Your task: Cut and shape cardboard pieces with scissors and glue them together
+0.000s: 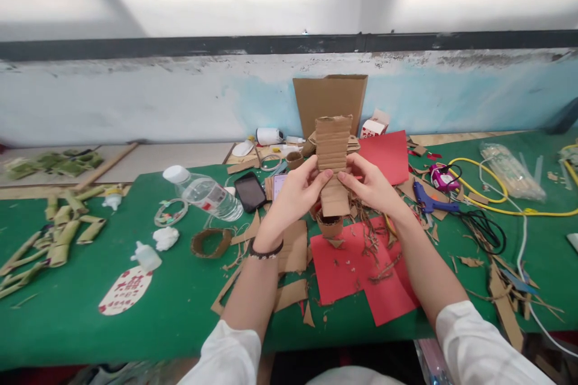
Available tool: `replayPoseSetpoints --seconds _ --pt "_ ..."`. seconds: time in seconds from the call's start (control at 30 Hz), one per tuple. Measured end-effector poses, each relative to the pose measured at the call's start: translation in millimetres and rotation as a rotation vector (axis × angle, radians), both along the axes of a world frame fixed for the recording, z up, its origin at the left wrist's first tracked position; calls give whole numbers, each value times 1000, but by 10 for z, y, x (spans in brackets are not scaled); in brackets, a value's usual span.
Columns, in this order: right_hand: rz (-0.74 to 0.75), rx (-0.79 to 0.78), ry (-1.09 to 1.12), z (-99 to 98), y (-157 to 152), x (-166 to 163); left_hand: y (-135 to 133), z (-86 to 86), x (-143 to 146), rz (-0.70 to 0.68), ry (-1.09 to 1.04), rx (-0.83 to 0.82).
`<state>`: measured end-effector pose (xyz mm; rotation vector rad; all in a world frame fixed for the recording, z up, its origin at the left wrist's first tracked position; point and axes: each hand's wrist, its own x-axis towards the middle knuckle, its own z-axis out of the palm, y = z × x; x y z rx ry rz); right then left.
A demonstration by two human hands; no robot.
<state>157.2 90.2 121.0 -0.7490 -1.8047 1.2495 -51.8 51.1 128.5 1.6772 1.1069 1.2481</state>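
Note:
A ridged strip of corrugated cardboard [333, 144] is held upright above the table between my two hands. My left hand [304, 187] pinches its left edge, thumb across the front. On the opposite edge, my right hand [368, 183] grips it the same way, the thumbs almost meeting. Below the strip's lower end stands a small round cardboard cup [330, 227], its top partly covered. Red paper sheets [336, 280] lie under and beside the cup, strewn with thin cardboard shreds.
At left are a clear water bottle [210, 195], a cardboard ring [211, 243], a dark phone [250, 191] and cut green stalks [63, 240]. To the right lie a blue glue gun [433, 200], a yellow cable [501, 186] and bagged sticks [512, 171]. A cardboard sheet [311, 102] leans on the wall.

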Motion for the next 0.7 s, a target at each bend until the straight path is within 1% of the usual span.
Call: replayPoseSetpoints --seconds 0.1,0.23,0.37,0.43,0.53,0.6,0.7 --pt "-2 44 -2 25 -2 45 -27 17 33 13 20 8" --pt "-30 42 -32 24 -32 30 40 -65 59 16 1 6" --pt "-183 84 -34 -21 -46 -48 170 -186 89 32 -77 -12" --pt "-210 54 4 -35 -38 -77 210 -222 107 7 -99 -42" --pt "-148 -47 38 -19 -10 -39 211 -233 128 -22 -126 -39" --pt "-82 -86 -8 11 13 51 182 -224 137 -39 -138 -24" --pt "22 -36 -85 47 50 221 130 -208 165 -106 -122 -61"
